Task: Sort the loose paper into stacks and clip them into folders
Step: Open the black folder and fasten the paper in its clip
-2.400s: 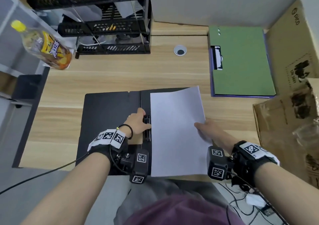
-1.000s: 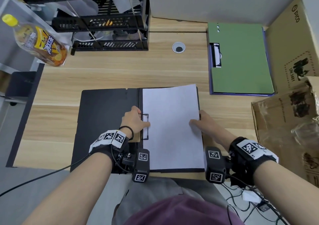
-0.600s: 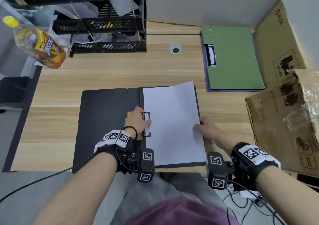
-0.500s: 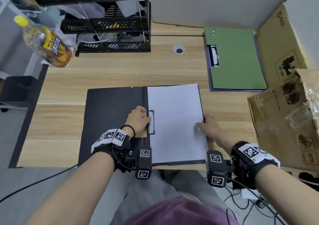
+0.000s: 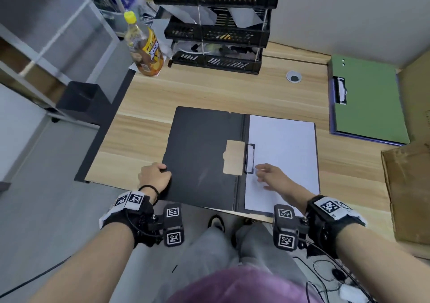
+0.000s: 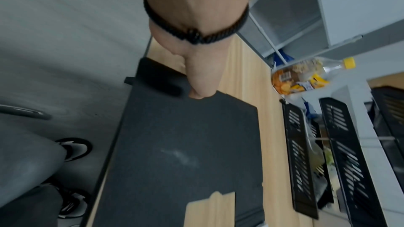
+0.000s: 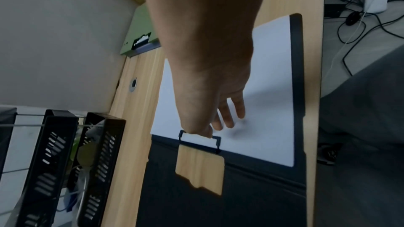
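Observation:
A black folder (image 5: 202,154) lies open on the wooden desk. White paper (image 5: 282,158) rests on its right half, with the wire clip (image 5: 250,158) down over the paper's left edge by the spine. My left hand (image 5: 162,170) grips the outer left edge of the folder's cover; in the left wrist view the thumb (image 6: 198,91) lies on top of the cover (image 6: 186,144). My right hand (image 5: 261,174) hovers over the paper just right of the clip, fingers (image 7: 228,116) straight and spread, holding nothing. A closed green folder (image 5: 370,102) lies at the back right.
A black tiered letter tray (image 5: 216,23) stands at the back, with a yellow-capped bottle (image 5: 144,44) to its left. A cardboard box (image 5: 407,186) sits at the right. A cable hole (image 5: 293,77) is in the desk. The folder's near edge overhangs the desk front.
My left hand has left the clip and gone to the cover's left edge. My right hand has moved from the paper's right edge towards the clip. The clip now lies flat on the paper.

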A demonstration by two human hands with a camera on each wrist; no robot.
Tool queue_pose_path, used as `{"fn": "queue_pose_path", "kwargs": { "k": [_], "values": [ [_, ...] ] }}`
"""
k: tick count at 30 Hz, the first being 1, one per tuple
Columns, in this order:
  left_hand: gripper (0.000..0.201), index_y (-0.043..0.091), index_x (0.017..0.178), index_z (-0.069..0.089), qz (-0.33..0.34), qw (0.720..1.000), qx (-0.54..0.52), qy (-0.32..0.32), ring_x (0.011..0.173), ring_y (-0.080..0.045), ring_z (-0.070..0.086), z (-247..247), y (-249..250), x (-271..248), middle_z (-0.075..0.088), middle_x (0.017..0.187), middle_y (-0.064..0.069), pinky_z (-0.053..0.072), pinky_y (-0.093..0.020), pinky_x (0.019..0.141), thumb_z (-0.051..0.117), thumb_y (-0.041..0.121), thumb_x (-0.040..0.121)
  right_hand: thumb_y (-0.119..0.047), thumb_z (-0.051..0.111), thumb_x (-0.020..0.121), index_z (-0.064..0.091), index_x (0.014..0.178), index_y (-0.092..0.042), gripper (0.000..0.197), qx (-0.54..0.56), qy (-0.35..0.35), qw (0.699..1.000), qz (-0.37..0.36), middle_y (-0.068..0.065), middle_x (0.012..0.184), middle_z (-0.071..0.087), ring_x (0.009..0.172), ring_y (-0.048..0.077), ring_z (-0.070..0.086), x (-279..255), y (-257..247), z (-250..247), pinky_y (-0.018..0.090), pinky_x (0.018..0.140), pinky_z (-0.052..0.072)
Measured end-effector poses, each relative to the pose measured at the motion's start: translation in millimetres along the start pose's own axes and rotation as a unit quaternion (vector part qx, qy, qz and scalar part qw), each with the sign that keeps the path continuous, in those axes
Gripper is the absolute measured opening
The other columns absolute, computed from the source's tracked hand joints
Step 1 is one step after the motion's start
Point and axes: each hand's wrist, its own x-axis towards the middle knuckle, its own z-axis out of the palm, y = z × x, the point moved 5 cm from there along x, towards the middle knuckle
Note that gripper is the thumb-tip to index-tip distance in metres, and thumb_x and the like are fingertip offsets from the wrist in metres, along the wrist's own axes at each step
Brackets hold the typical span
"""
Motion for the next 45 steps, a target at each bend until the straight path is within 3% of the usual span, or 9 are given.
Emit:
{"fn": "queue_pose_path", "kwargs": {
  "k": [6, 12, 20, 24, 28, 32, 38, 42, 45],
  "values": [
    [0.035, 0.008, 0.115, 0.058, -0.021, 0.989, -0.143, -0.023, 0.111, -0.029, 0.057, 8, -28, -6, 0.061, 0.117, -0.011, 0.044, -0.034, 0.093, 0.066, 0.012, 0.081, -0.012, 0.046, 0.098, 0.051, 0.132, -0.011, 0.035, 0.024, 0.021, 0.999, -0.002, 0.006, 0.112, 0.056, 0.096, 0.018, 0.054, 5, -4, 14, 0.025, 0.074, 0.044],
    [0.019, 0.012, 0.100, 0.064, -0.049, 0.941, -0.323, -0.083, 0.091, -0.027, 0.066, -8, -14, -11, 0.069, 0.107, -0.011, 0.054, -0.038, 0.082, 0.069, 0.010, 0.082, -0.017, 0.048, 0.098, 0.049, 0.134, -0.017, 0.037, 0.036, 0.002, 0.999, 0.010, 0.007, 0.129, 0.054, 0.113, 0.020, 0.052, -1, -11, 17, 0.030, 0.094, 0.039],
    [0.029, 0.015, 0.120, 0.061, 0.140, 0.874, -0.366, -0.288, 0.084, -0.009, 0.069, -74, 90, -54, 0.070, 0.111, -0.002, 0.051, -0.014, 0.057, 0.048, 0.013, 0.094, -0.047, 0.046, 0.097, 0.041, 0.141, -0.028, 0.048, 0.073, -0.066, 0.993, -0.058, -0.008, 0.141, 0.047, 0.129, 0.016, 0.044, -24, -74, 29, 0.040, 0.107, 0.036],
    [0.034, 0.022, 0.120, 0.062, 0.194, 0.840, -0.332, -0.383, 0.100, -0.014, 0.063, -69, 143, -77, 0.066, 0.115, 0.003, 0.055, -0.025, 0.072, 0.044, 0.037, 0.094, -0.071, 0.052, 0.080, 0.037, 0.143, -0.038, 0.073, 0.174, -0.133, 0.970, -0.108, -0.010, 0.141, 0.041, 0.129, 0.020, 0.046, -49, -115, 26, 0.045, 0.088, 0.056],
    [0.036, 0.030, 0.121, 0.064, 0.241, 0.821, -0.263, -0.447, 0.120, -0.016, 0.058, -45, 190, -101, 0.060, 0.130, 0.011, 0.047, -0.043, 0.099, 0.047, 0.040, 0.090, -0.065, 0.066, 0.069, 0.027, 0.149, -0.035, 0.093, 0.232, -0.133, 0.953, -0.143, -0.009, 0.148, 0.034, 0.134, 0.025, 0.040, -69, -125, 5, 0.049, 0.081, 0.057],
    [0.038, 0.029, 0.122, 0.065, 0.244, 0.799, -0.238, -0.495, 0.125, -0.019, 0.054, -15, 217, -121, 0.056, 0.135, 0.012, 0.047, -0.047, 0.101, 0.050, 0.040, 0.088, -0.042, 0.062, 0.091, 0.039, 0.144, -0.033, 0.058, 0.237, -0.118, 0.952, -0.151, -0.002, 0.142, 0.051, 0.124, 0.030, 0.055, -80, -102, -27, 0.046, 0.081, 0.057],
    [0.046, 0.040, 0.138, 0.043, 0.221, 0.841, -0.184, -0.459, 0.115, -0.016, 0.061, 33, 234, -112, 0.066, 0.123, 0.006, 0.045, -0.035, 0.102, 0.052, 0.036, 0.093, -0.009, 0.039, 0.099, 0.052, 0.131, -0.036, 0.044, 0.181, 0.011, 0.975, -0.131, -0.003, 0.113, 0.065, 0.095, 0.013, 0.063, -88, -52, -78, 0.032, 0.086, 0.054],
    [0.048, 0.023, 0.139, 0.044, 0.151, 0.906, -0.192, -0.347, 0.098, -0.016, 0.060, 55, 218, -85, 0.061, 0.118, -0.002, 0.049, -0.029, 0.085, 0.056, 0.018, 0.093, -0.005, 0.037, 0.097, 0.016, 0.154, -0.014, 0.062, 0.097, 0.150, 0.984, -0.014, 0.007, 0.152, 0.035, 0.137, 0.021, 0.038, -76, 11, -99, 0.032, 0.107, 0.034],
    [0.040, 0.007, 0.136, 0.044, 0.095, 0.926, -0.185, -0.314, 0.080, -0.015, 0.057, 64, 192, -71, 0.059, 0.104, -0.009, 0.043, -0.020, 0.065, 0.046, 0.007, 0.096, -0.005, 0.038, 0.096, 0.015, 0.154, -0.012, 0.063, 0.098, 0.150, 0.982, 0.054, 0.010, 0.156, 0.029, 0.138, 0.024, 0.036, -65, 50, -94, 0.031, 0.105, 0.033]
  ]
}}
